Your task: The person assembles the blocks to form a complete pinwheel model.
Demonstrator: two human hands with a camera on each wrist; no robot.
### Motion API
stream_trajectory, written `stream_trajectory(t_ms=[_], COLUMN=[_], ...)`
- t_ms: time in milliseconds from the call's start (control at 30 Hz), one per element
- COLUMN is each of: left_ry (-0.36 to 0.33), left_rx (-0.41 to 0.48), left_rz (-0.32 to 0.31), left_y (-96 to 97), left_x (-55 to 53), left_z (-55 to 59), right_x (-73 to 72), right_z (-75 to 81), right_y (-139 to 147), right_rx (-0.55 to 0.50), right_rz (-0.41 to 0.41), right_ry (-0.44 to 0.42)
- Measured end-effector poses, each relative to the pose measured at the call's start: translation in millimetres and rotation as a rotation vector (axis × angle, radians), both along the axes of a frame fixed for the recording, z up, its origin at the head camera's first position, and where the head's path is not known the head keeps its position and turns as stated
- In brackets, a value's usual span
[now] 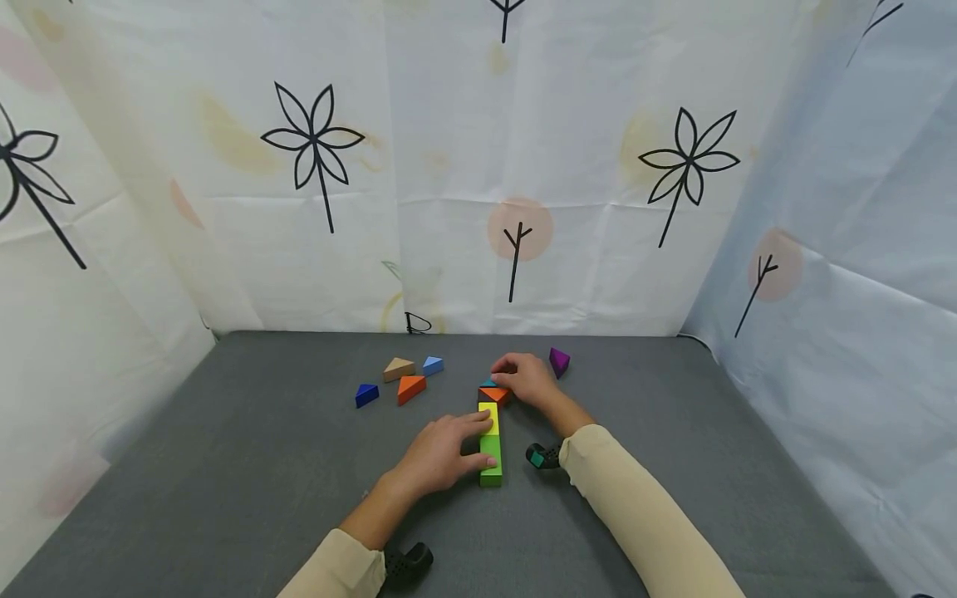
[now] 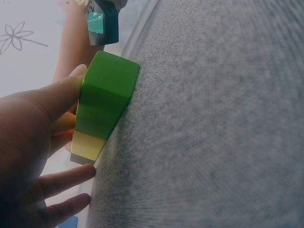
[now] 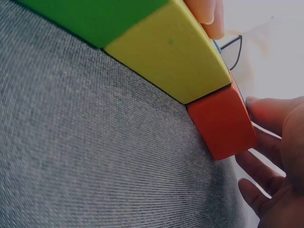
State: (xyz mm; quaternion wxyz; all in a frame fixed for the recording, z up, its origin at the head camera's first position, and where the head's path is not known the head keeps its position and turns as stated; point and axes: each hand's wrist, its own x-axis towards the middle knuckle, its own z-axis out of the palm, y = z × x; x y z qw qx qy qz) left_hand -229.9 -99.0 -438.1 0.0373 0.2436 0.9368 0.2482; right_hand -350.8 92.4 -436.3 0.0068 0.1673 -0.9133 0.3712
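A green block [image 1: 490, 459] and a yellow block [image 1: 488, 409] lie end to end in a row on the grey table. My left hand [image 1: 443, 453] touches them, fingers extended, with its thumb by the green block and a finger across the yellow one. At the row's far end is an orange triangular block [image 1: 495, 395], which abuts the yellow block [image 3: 171, 54] in the right wrist view. Behind it, a blue triangular block [image 1: 488, 384] is pinched by my right hand [image 1: 527, 380], which partly hides it. The right fingertips are largely hidden behind the blocks.
Left of the row lie a tan triangle [image 1: 399, 370], a light blue triangle [image 1: 433, 365], another orange triangle [image 1: 411, 389] and a dark blue triangle [image 1: 367, 395]. A purple triangle [image 1: 559, 362] sits beyond my right hand. Patterned white cloth [image 1: 449, 166] encloses the table's back and sides.
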Motion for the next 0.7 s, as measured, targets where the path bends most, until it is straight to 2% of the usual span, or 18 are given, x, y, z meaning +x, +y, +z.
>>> stream_trajectory(t_ms=[367,567,700], left_ry=[-0.002,0.000,0.005], left_rx=[-0.006,-0.003,0.006], left_rz=[0.001,-0.002,0.002], left_y=[0.4,0.5,0.6], left_x=[-0.8,-0.4,0.5], left_z=[-0.1,0.4,0.0], right_x=[1.1,3.2,3.6], right_z=[0.0,1.8,3.0], right_y=[-1.9,-1.8,0.0], right_rx=[0.002,-0.026,-0.046], right_rz=[-0.004,0.004,0.017], right_ry=[-0.007,-0.026,-0.009])
